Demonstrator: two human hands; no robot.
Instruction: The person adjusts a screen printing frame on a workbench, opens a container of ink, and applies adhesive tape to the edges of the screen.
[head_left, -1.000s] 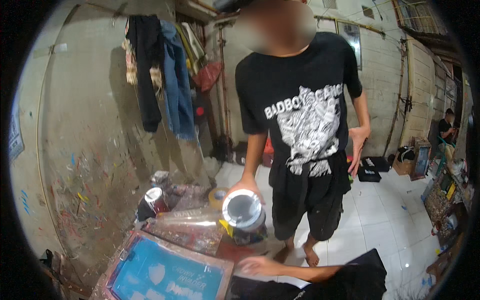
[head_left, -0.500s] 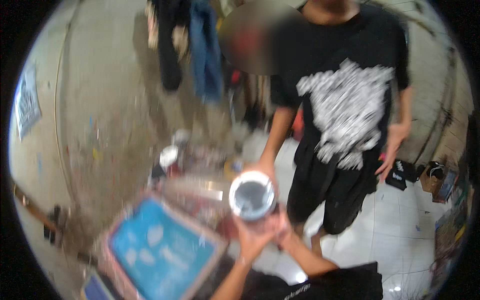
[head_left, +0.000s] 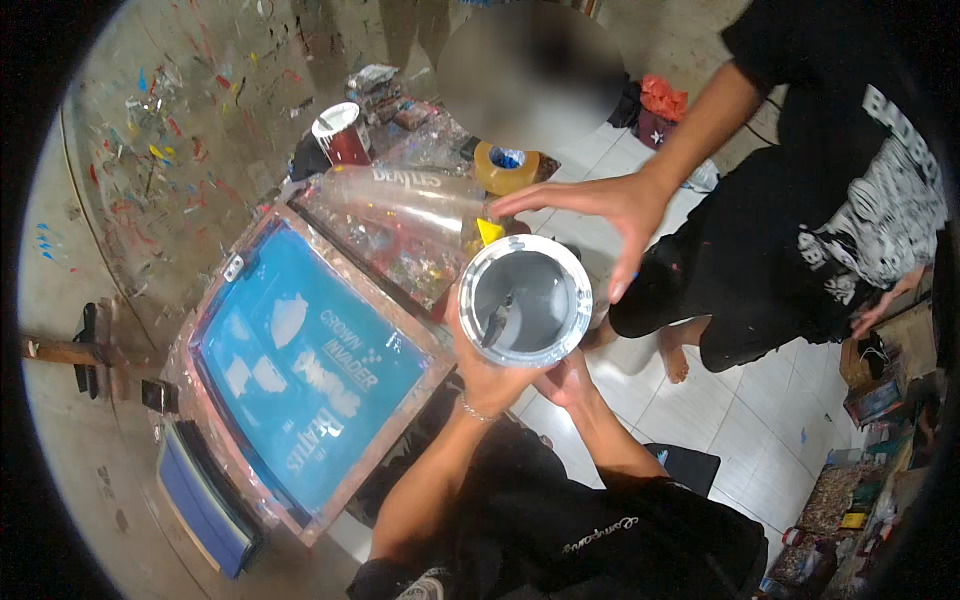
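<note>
An open metal can (head_left: 530, 300) with a shiny rim is held up in front of me; its inside looks grey, with a lighter patch. My left hand (head_left: 487, 368) wraps round its near left side. My right hand (head_left: 568, 382) grips it from below on the right, with most of its fingers hidden behind the can. A co-worker's hand (head_left: 625, 210) is stretched out just beyond the can, fingers spread and apart from it. Behind the can's far edge shows a small yellow piece (head_left: 490, 231).
A framed blue printing screen (head_left: 345, 400) lies to the left. Beyond it are a clear plastic sheet (head_left: 410, 200), a roll of tape (head_left: 497, 170) and a white-topped red can (head_left: 345, 140). The co-worker's legs (head_left: 720, 290) stand at right on white floor tiles (head_left: 660, 400).
The co-worker's hand, which was at the can's far side, has drawn back and spread open. The co-worker now appears farther right. Both my hands stay on the can.
</note>
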